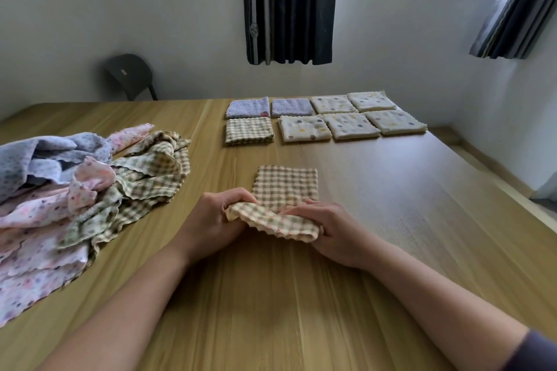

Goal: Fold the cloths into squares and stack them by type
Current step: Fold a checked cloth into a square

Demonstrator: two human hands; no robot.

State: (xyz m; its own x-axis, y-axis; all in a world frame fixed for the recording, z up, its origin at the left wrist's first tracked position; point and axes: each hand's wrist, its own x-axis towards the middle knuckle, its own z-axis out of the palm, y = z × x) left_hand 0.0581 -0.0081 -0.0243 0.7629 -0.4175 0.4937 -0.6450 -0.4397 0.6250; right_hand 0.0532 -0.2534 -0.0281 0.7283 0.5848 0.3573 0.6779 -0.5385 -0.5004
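Both hands are on the checked cloth (pixel 286 184), and it all comes down to the near edge. The left hand (pixel 217 220) pinches the near left corner, its fingers (pixel 238 197) curled over the fabric. The right hand (pixel 331 232) grips the near right corner, fingers laid across the top and the hem bunched under them. Between the two hands the edge is lifted and sags a little. The rest of the cloth lies flat on the counter (pixel 271 310) just beyond the fingertips, its long axis running straight away from the person. So the fold looks like a forward carry, near edge over to far edge, with neither hand closer than the other. The folded checked square (pixel 249 130) waits farther out, beyond and slightly left of the fingers. The unfolded pile (pixel 90 190) sits well off to the left.
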